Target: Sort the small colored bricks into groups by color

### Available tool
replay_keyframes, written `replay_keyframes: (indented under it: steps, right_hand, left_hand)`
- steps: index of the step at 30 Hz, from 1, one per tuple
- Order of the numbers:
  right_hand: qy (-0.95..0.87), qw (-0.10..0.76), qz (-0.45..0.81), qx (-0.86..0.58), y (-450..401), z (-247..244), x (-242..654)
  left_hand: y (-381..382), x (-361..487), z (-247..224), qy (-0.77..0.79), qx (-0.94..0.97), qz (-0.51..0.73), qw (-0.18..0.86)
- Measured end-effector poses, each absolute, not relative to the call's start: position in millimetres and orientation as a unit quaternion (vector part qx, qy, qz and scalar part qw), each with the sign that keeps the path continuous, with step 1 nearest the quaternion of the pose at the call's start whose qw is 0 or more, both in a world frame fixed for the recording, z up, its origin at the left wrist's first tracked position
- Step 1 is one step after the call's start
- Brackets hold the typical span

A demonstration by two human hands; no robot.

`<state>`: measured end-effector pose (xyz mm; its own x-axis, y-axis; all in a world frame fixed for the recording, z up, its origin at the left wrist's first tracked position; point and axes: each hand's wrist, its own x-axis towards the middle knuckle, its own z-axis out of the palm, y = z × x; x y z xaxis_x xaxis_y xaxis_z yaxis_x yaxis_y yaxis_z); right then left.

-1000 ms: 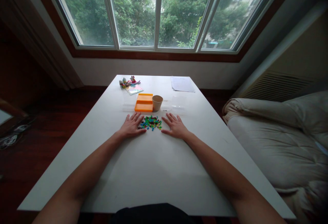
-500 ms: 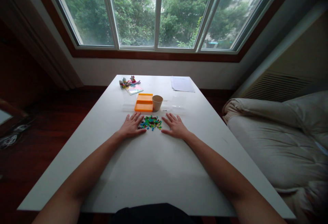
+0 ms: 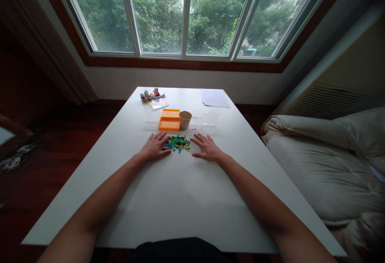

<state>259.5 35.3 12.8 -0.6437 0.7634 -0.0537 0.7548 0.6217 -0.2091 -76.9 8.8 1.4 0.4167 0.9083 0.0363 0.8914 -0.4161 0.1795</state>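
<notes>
A loose pile of small coloured pieces [image 3: 179, 142], mostly green and blue with some dark ones, lies on the white table [image 3: 177, 199]. At the pile's left edge rests my left hand [image 3: 154, 146], its fingers spread and holding nothing. My right hand [image 3: 207, 147] lies at the right side of the pile, also with fingers apart and no object in it. Just beyond the pile are an orange tray [image 3: 169, 125] with a raised divider and a light brown cup [image 3: 185, 120], standing side by side.
Clear plastic containers [image 3: 209, 122] flank the tray and cup. At the far left of the table are small colourful figures [image 3: 150, 96] and a shiny packet [image 3: 158, 103]. Sheets of paper [image 3: 214, 98] lie far right. A cushioned sofa [image 3: 319, 162] stands beyond the right edge.
My right hand has shifted very slightly right, away from the pile. The left hand and the objects on the table stay about where they were.
</notes>
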Motion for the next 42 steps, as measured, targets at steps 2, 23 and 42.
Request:
replay_keyframes:
  steps: [2,23,42]
  right_hand:
    - [-0.915,0.027,0.133,-0.380,31,20,263]
    - [-0.898,0.190,0.010,-0.396,57,-9,240]
    - [-0.795,0.380,0.104,-0.461,84,5,187]
  left_hand:
    - [10,-79,1,0.526,0.845,0.073,0.063]
    - [8,-72,4,0.438,0.871,0.213,0.056]
    - [21,-42,9,0.324,0.938,0.104,0.069]
